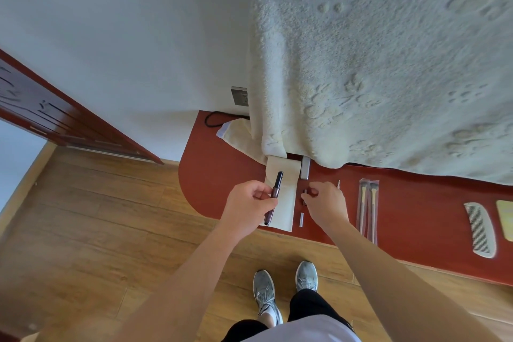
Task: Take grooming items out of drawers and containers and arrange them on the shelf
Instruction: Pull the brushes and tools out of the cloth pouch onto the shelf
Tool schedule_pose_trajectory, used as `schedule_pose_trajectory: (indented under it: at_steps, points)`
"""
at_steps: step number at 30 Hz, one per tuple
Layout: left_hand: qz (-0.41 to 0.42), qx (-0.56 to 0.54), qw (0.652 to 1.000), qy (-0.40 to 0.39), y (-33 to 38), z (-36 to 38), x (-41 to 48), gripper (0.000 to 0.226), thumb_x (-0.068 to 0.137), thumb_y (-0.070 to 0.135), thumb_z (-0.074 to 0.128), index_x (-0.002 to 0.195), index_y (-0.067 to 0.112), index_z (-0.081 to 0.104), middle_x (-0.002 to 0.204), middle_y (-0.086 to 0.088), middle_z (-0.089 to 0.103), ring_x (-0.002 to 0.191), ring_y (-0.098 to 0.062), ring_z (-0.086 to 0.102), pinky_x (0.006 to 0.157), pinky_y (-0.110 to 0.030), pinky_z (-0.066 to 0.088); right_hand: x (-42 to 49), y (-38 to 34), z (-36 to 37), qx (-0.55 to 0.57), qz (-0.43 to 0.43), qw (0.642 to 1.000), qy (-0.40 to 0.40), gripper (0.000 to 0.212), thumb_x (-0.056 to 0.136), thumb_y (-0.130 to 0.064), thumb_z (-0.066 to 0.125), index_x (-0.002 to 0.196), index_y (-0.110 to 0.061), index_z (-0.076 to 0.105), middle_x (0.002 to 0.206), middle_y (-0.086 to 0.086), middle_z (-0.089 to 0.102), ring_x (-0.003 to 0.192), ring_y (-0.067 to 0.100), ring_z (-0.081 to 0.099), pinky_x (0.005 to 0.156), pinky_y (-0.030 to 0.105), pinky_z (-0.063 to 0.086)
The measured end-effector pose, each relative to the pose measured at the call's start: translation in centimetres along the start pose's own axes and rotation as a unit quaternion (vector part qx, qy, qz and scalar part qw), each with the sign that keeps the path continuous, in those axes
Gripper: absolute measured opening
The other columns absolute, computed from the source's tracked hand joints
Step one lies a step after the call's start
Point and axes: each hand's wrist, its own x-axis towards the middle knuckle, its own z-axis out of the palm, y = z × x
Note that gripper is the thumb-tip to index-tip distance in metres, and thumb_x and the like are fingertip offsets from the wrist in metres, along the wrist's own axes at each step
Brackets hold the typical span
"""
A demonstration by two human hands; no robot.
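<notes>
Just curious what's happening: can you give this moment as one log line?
left hand: grips dark pen-shaped tool over cream pouch | right hand: pinches small dark piece on red shelf

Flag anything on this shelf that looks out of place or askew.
A fleecy blanket drapes down onto the back of the red shelf, covering part of it, and a crumpled cream cloth pokes out beneath its left edge. The comb and brushes lie neatly.

Grey sneakers point(265, 293), black trousers point(308, 305), perhaps a white top point(299, 332).
</notes>
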Motion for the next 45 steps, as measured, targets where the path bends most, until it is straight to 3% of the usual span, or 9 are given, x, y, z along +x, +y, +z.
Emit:
schedule_pose_trajectory:
  at_steps: [5,13,16,18,22,27,34,45]
  points:
    - [-0.006,-0.008,1.000,-0.004,0.4,0.8,0.3,0.018,0.082,0.022,0.074,0.100,0.021,0.072,0.084,0.007,0.073,0.081,-0.009,0.070,0.079,-0.040,0.061,-0.8,0.0,-1.6,0.017,-0.022,0.999,0.023,0.039,0.091,-0.030,0.063,0.126,-0.014,0.063,0.118,0.004,0.065,0.103,0.020,0.061,0.086,0.029,0.051]
    - [-0.012,0.017,0.999,-0.038,2.5,4.6,1.1,0.019,0.081,0.021,0.074,0.100,0.019,0.072,0.090,0.005,0.070,0.085,-0.010,0.068,0.080,-0.037,0.060,-3.2,1.6,-6.0,0.037,-0.016,0.997,0.071,0.042,0.091,-0.031,0.066,0.129,-0.015,0.061,0.114,0.000,0.064,0.098,0.012,0.058,0.086,0.027,0.050]
    - [-0.004,0.042,0.997,-0.060,3.4,6.9,1.7,0.012,0.082,0.022,0.074,0.093,0.020,0.070,0.087,0.006,0.069,0.078,-0.008,0.067,0.070,-0.028,0.058,-4.3,3.0,-7.6,0.053,-0.010,0.995,0.089,0.041,0.089,-0.032,0.068,0.127,-0.015,0.062,0.107,-0.003,0.064,0.098,0.013,0.060,0.085,0.031,0.054]
    - [-0.001,0.061,0.996,-0.063,3.9,8.6,2.1,0.012,0.082,0.022,0.074,0.093,0.020,0.070,0.086,0.007,0.068,0.074,-0.004,0.064,0.060,-0.017,0.047,-4.8,4.1,-8.5,0.054,-0.006,0.994,0.099,0.046,0.089,-0.033,0.069,0.130,-0.017,0.060,0.108,-0.005,0.063,0.095,0.010,0.059,0.083,0.027,0.053]
    - [0.013,0.105,0.993,-0.061,4.6,11.8,2.9,0.017,0.083,0.023,0.074,0.099,0.018,0.071,0.092,0.005,0.069,0.077,-0.002,0.062,0.060,-0.015,0.044,-5.7,6.4,-10.2,0.036,-0.005,0.993,0.112,0.042,0.088,-0.033,0.069,0.127,-0.019,0.061,0.100,-0.007,0.059,0.086,0.007,0.056,0.072,0.017,0.044]
    - [0.038,0.161,0.985,-0.054,5.3,15.5,3.3,0.020,0.088,0.018,0.071,0.106,0.018,0.063,0.090,0.008,0.061,0.064,0.000,0.056,0.047,-0.009,0.040,-6.5,9.3,-11.6,0.051,0.017,0.990,0.127,0.048,0.088,-0.033,0.070,0.131,-0.017,0.059,0.108,-0.008,0.060,0.094,0.005,0.058,0.081,0.019,0.049]
    - [0.053,0.248,0.966,-0.051,4.8,18.7,4.1,0.011,0.090,0.018,0.068,0.095,0.021,0.058,0.086,0.005,0.062,0.075,-0.015,0.066,0.068,-0.027,0.058,-6.9,12.6,-13.1,0.047,0.037,0.990,0.129,0.049,0.087,-0.031,0.071,0.132,-0.016,0.059,0.111,-0.009,0.061,0.096,0.003,0.057,0.084,0.020,0.050]
    - [0.062,0.308,0.948,-0.049,4.2,20.5,4.7,0.020,0.092,0.011,0.061,0.111,0.015,0.062,0.103,-0.003,0.068,0.090,-0.019,0.067,0.070,-0.024,0.051,-6.2,13.7,-13.5,0.046,0.038,0.992,0.113,0.049,0.087,-0.032,0.071,0.132,-0.018,0.059,0.109,-0.012,0.059,0.095,0.003,0.057,0.083,0.019,0.051]
